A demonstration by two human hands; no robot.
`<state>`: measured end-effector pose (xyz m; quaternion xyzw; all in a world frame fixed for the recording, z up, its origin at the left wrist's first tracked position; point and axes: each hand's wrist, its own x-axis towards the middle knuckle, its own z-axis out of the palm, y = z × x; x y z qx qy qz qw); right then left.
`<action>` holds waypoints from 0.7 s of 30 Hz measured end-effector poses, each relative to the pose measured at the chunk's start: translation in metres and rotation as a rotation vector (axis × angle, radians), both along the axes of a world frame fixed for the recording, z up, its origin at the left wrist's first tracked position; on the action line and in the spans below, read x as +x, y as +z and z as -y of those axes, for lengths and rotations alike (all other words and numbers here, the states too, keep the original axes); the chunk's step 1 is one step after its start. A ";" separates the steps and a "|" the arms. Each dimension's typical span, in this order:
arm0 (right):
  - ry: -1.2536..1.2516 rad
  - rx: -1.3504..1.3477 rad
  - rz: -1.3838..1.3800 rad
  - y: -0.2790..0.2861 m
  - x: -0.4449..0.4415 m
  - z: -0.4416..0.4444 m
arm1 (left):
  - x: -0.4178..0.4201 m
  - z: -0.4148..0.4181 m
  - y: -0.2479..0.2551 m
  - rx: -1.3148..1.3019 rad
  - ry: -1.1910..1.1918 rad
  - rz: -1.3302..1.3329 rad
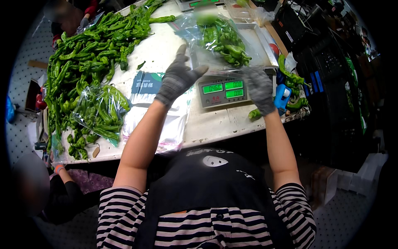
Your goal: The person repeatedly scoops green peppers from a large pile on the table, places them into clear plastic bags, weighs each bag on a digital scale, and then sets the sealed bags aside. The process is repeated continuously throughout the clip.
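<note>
A clear plastic bag of green peppers (225, 42) lies on the pan of a digital scale (222, 93) with lit green displays. My left hand (178, 76), in a grey knit glove, is at the bag's left side with fingers and thumb spread, holding nothing. Also gloved in grey, my right hand (258, 87) is blurred at the bag's lower right edge, over the scale's right side; whether it grips the plastic is unclear. Beneath my left forearm lies a stack of clear empty bags (171, 127). Another filled bag of peppers (101, 110) rests to its left.
A large heap of loose green peppers (93, 56) covers the table's left part. A blue tape dispenser (282, 98) stands right of the scale, beside more peppers (292, 76). Dark crates (332, 84) are at the right. Other people work at the upper left and lower left.
</note>
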<state>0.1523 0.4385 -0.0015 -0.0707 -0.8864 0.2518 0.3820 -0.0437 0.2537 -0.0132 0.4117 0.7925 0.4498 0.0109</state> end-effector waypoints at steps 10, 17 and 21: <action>-0.607 0.132 0.603 0.022 -0.103 -0.016 | 0.019 -0.017 0.033 -0.028 0.056 -0.070; -0.318 -0.058 0.256 0.022 -0.150 -0.041 | 0.023 -0.019 0.022 -0.244 0.057 -0.272; -0.289 -0.004 0.099 0.037 -0.141 0.038 | 0.008 -0.020 0.004 0.068 0.153 -0.311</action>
